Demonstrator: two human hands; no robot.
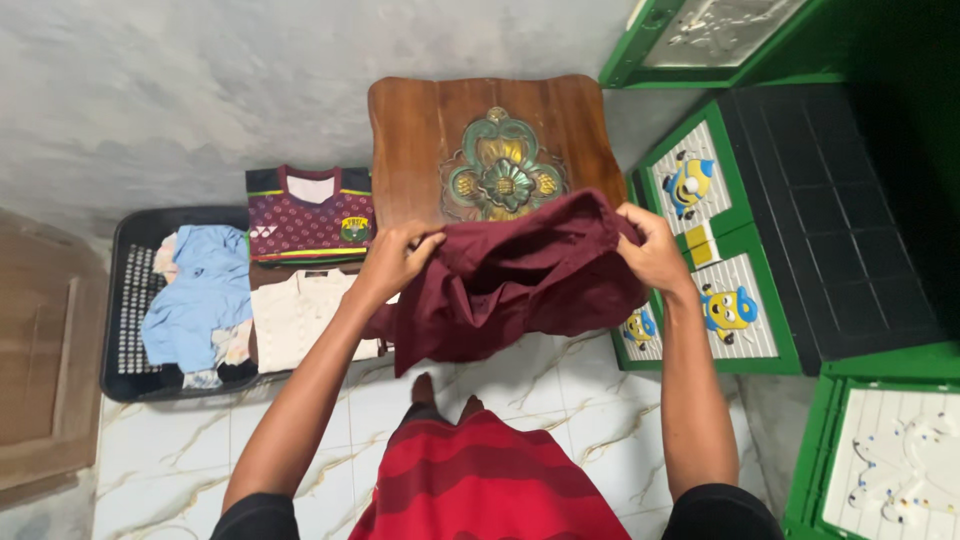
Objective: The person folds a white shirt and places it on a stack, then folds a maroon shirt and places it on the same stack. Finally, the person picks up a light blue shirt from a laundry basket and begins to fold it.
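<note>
I hold a dark maroon garment bunched up in front of me, above the near edge of a small carved wooden table. My left hand grips its left edge and my right hand grips its upper right edge. The cloth hangs down loosely between the hands toward the tiled floor. My red striped clothing shows at the bottom of the view.
A black laundry basket with a light blue garment sits at left. Beside it lie a folded maroon jersey and a folded cream garment. Green plastic drawers with cartoon pictures stand at right.
</note>
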